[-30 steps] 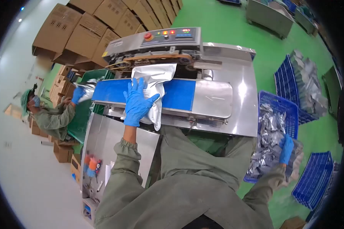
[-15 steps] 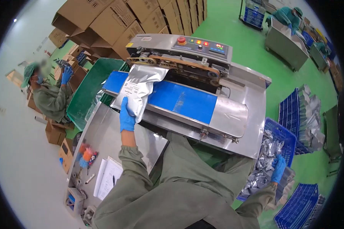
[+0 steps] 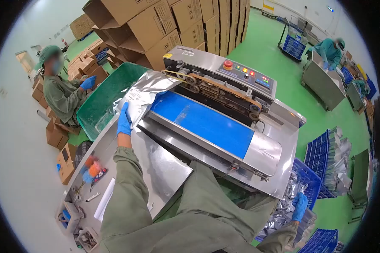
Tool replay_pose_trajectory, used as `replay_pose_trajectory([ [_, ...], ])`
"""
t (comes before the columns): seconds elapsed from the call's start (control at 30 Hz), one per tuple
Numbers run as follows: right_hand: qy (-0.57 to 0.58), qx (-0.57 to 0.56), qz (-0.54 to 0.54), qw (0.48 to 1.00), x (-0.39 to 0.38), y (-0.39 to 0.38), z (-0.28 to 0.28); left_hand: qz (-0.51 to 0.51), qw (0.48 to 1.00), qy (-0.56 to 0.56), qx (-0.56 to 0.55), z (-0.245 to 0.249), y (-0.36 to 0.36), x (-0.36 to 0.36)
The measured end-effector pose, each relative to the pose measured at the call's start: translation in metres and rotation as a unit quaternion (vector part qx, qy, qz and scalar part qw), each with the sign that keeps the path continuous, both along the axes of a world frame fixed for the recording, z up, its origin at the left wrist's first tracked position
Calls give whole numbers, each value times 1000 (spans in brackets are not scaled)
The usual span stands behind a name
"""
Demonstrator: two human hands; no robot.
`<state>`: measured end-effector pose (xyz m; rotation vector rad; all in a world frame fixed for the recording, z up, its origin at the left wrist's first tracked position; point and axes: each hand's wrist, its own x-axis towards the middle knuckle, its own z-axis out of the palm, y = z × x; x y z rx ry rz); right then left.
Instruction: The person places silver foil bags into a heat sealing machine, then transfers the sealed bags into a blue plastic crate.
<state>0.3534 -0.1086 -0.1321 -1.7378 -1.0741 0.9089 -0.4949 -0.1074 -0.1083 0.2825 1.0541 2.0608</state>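
Already at the left end of the flat blue belt (image 3: 211, 125), one silver foil pouch (image 3: 141, 98) is clamped in the blue-gloved left hand (image 3: 124, 121), while the blue-gloved right hand (image 3: 299, 205), its grip unclear, touches crumpled silver pouches (image 3: 278, 216) in the blue plastic basket (image 3: 311, 180).

From the long blue flat belt (image 3: 207, 124), a rectangular green plastic tub (image 3: 93, 103) sits at ten o'clock, boxy brown cardboard cartons (image 3: 154, 27) at eleven, a rectangular blue plastic basket (image 3: 309, 179) at four.
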Motion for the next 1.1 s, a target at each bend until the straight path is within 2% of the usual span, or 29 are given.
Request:
replay_pose_trajectory([
  [0.1,-3,13,14,1000,-14,4,15,3,1000,-11,-1,3,0,-22],
  [0.17,-11,24,14,1000,-20,8,20,43,999,-6,17,0,1,-36],
  [0.27,-11,24,33,999,-28,12,23,46,997,-16,52,-20,2,-61],
  [0.3,-9,25,32,999,-34,14,25,49,996,-26,73,-19,-3,-56],
  [0.4,34,8,66,997,-64,27,37,94,995,0,41,-26,-30,-24],
  [0.43,37,9,64,997,-86,32,46,110,993,23,23,-29,-40,-12],
  [0.5,111,7,128,985,-144,40,72,78,995,41,55,-16,-58,40],
  [0.6,118,3,246,962,-231,50,99,3,995,10,96,-18,-62,123],
  [0.63,72,44,312,946,-261,53,98,-26,994,2,111,-23,-54,153],
  [0.67,116,31,378,918,-292,40,127,-39,992,-34,114,3,-46,203],
  [0.7,143,119,425,886,-315,35,139,-54,989,-69,117,28,-37,254],
  [0.77,307,146,329,881,-344,27,172,-112,974,-125,149,28,-13,320],
  [0.8,302,155,309,888,-334,30,183,-135,975,-128,120,30,-2,354],
  [0.87,278,105,139,945,-311,34,200,-170,972,-135,88,17,15,389],
  [0.9,314,117,78,939,-294,45,190,-307,944,119,34,-11,32,397],
  [0.93,299,189,95,930,-273,58,185,-413,834,365,-16,-26,42,406],
  [0.97,282,260,115,916,-252,68,178,-419,832,364,-9,-11,36,416],
  [1.03,265,244,144,922,-215,92,136,-497,767,363,-184,37,14,426],
  [1.07,251,225,179,924,-204,101,128,-296,827,445,-174,45,17,421],
  [1.1,249,227,180,924,-199,101,134,-123,883,437,-120,69,20,418],
])
